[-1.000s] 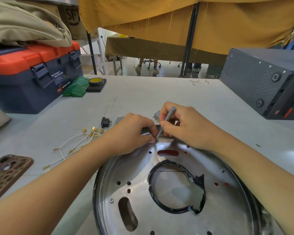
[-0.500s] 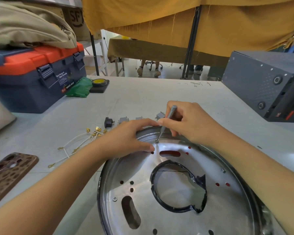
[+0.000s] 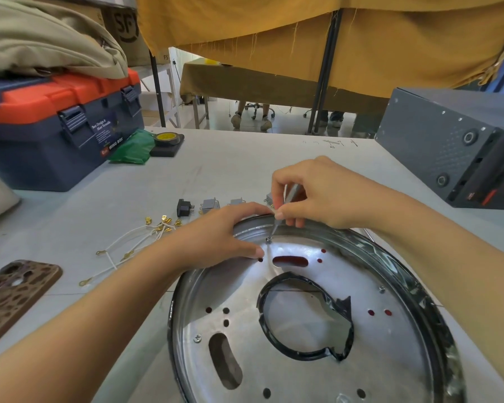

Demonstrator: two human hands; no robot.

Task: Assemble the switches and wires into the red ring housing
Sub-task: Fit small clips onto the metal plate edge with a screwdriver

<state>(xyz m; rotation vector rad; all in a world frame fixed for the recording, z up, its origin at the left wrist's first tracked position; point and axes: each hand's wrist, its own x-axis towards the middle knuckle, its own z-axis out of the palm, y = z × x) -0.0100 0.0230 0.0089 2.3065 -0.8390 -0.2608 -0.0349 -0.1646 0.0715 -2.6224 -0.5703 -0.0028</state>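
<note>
A round silver metal plate (image 3: 317,370) with a dark rim lies on the table in front of me; red shows through its slots. My right hand (image 3: 312,196) pinches a thin grey screwdriver (image 3: 285,203), its tip on a screw (image 3: 269,239) near the plate's far edge. My left hand (image 3: 221,234) rests flat on the plate's far-left rim, fingers fairly straight. Behind my hands lie a black switch (image 3: 184,207) and grey switches (image 3: 210,205). White wires with gold terminals (image 3: 140,242) lie to the left.
A blue and orange toolbox (image 3: 56,126) stands at the back left, with green plastic (image 3: 131,149) and a tape roll (image 3: 166,139) beside it. A grey metal box (image 3: 454,146) sits at the right. A patterned phone case (image 3: 9,298) lies at the left edge.
My left hand has slid off the screw and now lies flatter on the rim. My right hand has raised the screwdriver more upright on the screw.
</note>
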